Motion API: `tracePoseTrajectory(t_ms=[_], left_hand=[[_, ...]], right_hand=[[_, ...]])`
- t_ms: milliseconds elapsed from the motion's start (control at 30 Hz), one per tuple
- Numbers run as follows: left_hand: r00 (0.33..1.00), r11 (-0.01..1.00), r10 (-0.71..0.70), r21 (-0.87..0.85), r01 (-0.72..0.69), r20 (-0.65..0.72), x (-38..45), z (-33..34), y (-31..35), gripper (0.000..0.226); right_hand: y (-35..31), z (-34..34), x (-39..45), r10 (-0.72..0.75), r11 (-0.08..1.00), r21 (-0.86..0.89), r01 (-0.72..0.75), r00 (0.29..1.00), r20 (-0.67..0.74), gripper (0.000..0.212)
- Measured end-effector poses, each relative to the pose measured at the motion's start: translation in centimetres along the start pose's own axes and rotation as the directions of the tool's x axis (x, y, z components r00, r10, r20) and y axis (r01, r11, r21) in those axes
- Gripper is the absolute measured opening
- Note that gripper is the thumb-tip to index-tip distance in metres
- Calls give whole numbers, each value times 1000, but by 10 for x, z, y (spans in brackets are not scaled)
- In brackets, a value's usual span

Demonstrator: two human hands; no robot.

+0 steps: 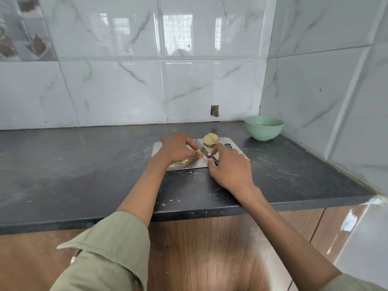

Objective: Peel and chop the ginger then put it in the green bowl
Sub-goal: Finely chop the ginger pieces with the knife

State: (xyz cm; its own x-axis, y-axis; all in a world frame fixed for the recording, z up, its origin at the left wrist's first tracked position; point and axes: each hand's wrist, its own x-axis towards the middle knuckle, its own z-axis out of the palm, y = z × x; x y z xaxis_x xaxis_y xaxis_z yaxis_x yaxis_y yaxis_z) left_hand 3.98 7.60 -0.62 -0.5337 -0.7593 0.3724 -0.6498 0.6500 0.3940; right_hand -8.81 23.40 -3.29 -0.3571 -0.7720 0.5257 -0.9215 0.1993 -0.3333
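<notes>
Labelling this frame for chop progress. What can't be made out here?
Head view only:
- Ginger piece being cut: mostly covered by the left hand, so its size and how much is peeled are unclear.
- Chopped bits: partly under the left wrist, too small to count.
- Knife handle: wrapped by the right hand.
- Green bowl: inside seen at a shallow angle; dark specks unidentifiable.
- Larger ginger chunk: far side hidden.

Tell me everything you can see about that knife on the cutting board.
The knife is small, with a narrow, shiny blade that looks like steel and a dark handle. The right hand grips the handle. The blade angles away across the metal-looking cutting board, its edge down on a small pale ginger piece that the left hand holds. A larger peeled ginger chunk lies just beyond the tip, apart from it.
</notes>
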Motion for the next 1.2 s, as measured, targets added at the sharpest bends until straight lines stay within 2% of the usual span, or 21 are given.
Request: tracePoseTrajectory(t_ms=[233,533,767,1067,1200], left_hand=[[1000,999,-7,-33,8,22,0,-1,0,15],[998,998,-18,-60,22,56,-1,2,1,14],[999,997,-16,-80,20,46,-4,-1,5,8],[999,999,-33,-21,34,6,-6,1,5,8],[998,996,-46,-71,49,33,-5,-2,5,10]], right_hand=[[-2,-2,-2,-50,999,0,50,998,-30,24],[-4,-1,-2,-108,992,-58,109,994,11,22],[-6,-1,9,-83,996,-8,83,994,78,19],[-1,-3,-8,-85,995,-56,87,996,39,18],[-4,-2,-5,-69,997,-33,71,997,46,16]])
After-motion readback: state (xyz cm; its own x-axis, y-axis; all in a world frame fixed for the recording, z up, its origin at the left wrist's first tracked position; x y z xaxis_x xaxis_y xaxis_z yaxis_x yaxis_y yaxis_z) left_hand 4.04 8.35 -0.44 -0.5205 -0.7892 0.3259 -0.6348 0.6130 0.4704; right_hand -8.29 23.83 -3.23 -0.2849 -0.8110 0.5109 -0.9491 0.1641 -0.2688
